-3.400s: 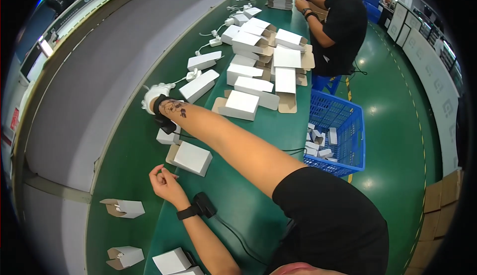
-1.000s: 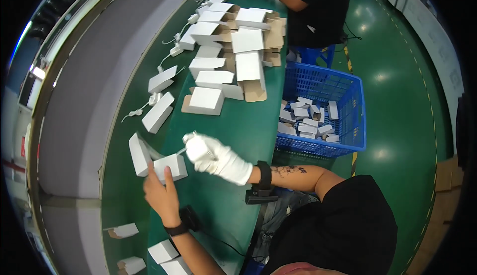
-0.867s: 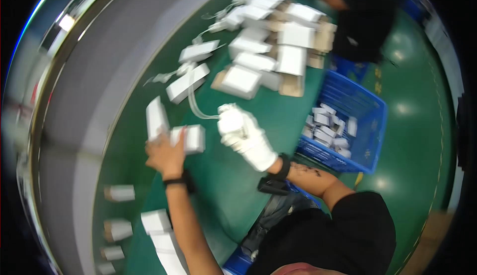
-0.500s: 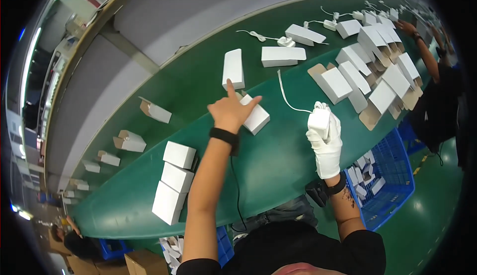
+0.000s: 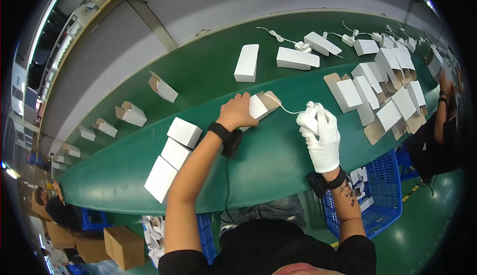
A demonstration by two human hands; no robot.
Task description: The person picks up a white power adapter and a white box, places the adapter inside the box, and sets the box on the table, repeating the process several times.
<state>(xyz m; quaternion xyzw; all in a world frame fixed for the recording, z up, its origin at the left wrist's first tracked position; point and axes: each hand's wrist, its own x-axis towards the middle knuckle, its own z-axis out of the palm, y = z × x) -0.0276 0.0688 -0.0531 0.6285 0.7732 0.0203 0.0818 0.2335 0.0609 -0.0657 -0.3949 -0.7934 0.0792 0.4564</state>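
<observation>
The left hand (image 5: 236, 112), back upward, grips a white box (image 5: 257, 106) on the green table (image 5: 268, 156); its forearm slants up rightward. The box's long axis runs lower-left to upper-right, its open, flapped end facing the gloved right hand (image 5: 323, 143). That hand, fingers upward, clasps a white charger (image 5: 309, 119), whose cord (image 5: 293, 111) stretches left to the box's opening.

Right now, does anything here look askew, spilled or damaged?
No spill or damage shows. The open white boxes at right overlap at uneven angles, and only the right hand is gloved; the left hand is bare.
</observation>
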